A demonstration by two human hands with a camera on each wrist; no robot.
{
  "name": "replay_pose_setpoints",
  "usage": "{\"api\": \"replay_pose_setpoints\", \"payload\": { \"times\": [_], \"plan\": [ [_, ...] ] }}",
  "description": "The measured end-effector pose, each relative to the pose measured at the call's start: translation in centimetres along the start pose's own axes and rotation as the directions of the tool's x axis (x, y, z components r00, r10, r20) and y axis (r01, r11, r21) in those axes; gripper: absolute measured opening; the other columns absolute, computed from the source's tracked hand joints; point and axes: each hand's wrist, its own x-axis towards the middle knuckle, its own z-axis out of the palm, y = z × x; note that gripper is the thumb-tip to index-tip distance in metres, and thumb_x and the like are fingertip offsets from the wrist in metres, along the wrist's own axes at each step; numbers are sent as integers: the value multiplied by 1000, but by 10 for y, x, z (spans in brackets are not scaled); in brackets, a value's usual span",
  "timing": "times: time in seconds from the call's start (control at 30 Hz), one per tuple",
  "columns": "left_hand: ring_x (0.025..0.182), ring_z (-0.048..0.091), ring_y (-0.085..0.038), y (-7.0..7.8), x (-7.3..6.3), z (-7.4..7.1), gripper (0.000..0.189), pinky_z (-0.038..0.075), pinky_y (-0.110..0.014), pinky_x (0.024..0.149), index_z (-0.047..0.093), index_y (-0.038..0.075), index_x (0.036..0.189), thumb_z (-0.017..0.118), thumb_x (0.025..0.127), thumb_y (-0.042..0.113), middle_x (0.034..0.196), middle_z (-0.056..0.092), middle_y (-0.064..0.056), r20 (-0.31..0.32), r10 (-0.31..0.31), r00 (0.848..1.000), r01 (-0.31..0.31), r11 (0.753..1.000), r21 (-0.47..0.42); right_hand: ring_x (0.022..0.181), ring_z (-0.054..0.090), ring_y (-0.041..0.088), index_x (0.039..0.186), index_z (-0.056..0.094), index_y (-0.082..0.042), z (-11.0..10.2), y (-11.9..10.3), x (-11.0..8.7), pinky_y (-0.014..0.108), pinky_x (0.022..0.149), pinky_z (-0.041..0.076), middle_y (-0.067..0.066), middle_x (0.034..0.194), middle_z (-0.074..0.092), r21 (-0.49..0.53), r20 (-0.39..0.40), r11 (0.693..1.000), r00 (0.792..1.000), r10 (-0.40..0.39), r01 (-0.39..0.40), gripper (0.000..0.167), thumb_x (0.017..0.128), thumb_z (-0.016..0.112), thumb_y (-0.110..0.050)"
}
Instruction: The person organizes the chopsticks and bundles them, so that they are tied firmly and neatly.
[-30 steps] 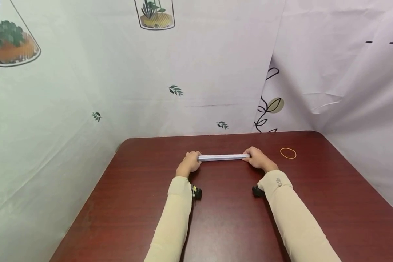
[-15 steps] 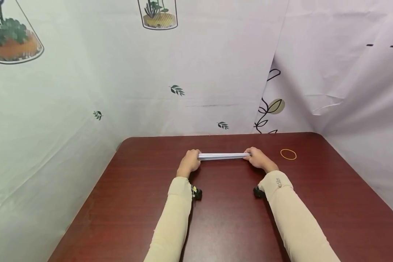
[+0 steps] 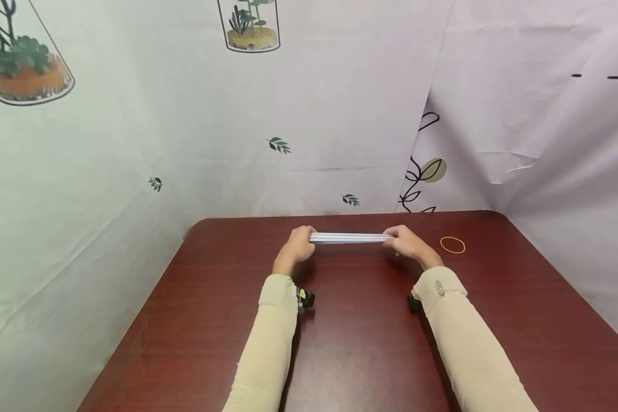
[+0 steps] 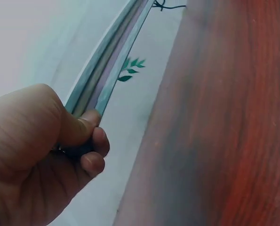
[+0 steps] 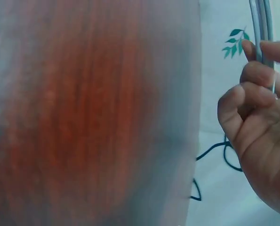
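A stack of thin flat sheets (image 3: 350, 238) is held level between my two hands, toward the far side of the table. Only its edge shows, with pale, olive and purplish layers; I cannot tell what kind of sheets they are. My left hand (image 3: 300, 245) grips its left end; in the left wrist view the thumb lies across the layers of the stack (image 4: 104, 70), with fingers curled behind. At the right end my right hand (image 3: 408, 242) pinches it, and the right wrist view shows thumb and fingers on either side of the stack (image 5: 264, 28).
A yellow rubber band (image 3: 452, 245) lies on the dark red wooden table (image 3: 355, 343), to the right of my right hand. Behind the table hangs a pale printed cloth (image 3: 340, 114), close to its far edge. Both wrists carry small black devices.
Both hands have raised the stack slightly off the table, and it now sits higher in the head view. Its layers fan a little more visibly. The rubber band has stayed in place.
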Motion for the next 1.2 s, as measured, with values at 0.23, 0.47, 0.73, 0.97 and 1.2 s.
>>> {"api": "replay_pose_setpoints", "payload": {
  "times": [0.23, 0.47, 0.73, 0.97, 1.2],
  "plan": [
    [109, 59, -28, 5, -2, -5, 38, 48, -43, 92, 60, -5, 125, 49, 88, -6, 121, 63, -18, 5, -4, 1000, 4, 1000, -17, 73, 51, 18, 95, 72, 4, -5, -10, -2, 33, 68, 42, 21, 87, 65, -48, -11, 999, 1000, -21, 21, 33, 91, 70, -29],
    [108, 60, -30, 9, -1, -11, 36, 48, -45, 94, 59, -8, 125, 49, 91, -4, 121, 63, -20, 29, -14, 999, 16, 998, -69, 69, 47, 19, 93, 73, 4, -8, -18, -1, 33, 63, 39, 12, 76, 63, -85, -39, 994, 997, -67, 64, 30, 91, 72, -25],
    [104, 61, -28, 2, 3, -7, 33, 49, -43, 92, 60, -8, 122, 50, 90, -2, 117, 65, -19, 4, 21, 1000, -21, 997, -79, 78, 57, 20, 97, 75, -8, -11, -28, -2, 38, 74, 45, 5, 90, 71, -231, -78, 962, 983, -167, 145, 21, 92, 71, -28],
    [104, 60, -28, 11, -6, -12, 34, 48, -44, 93, 59, -7, 124, 49, 92, -3, 119, 64, -19, -19, -10, 1000, 7, 994, -111, 75, 55, 20, 95, 73, -17, -12, -32, -4, 41, 69, 44, -1, 82, 65, -432, -148, 888, 958, -244, 159, 22, 92, 68, -39],
    [100, 58, -27, 10, -6, -13, 36, 47, -42, 89, 61, -7, 119, 47, 87, -6, 117, 65, -19, -40, -27, 999, 19, 982, -186, 83, 61, 30, 95, 68, -12, -4, -30, -5, 45, 69, 47, 5, 91, 70, -696, -238, 695, 856, -460, 179, 31, 91, 65, -43]
  ]
}}
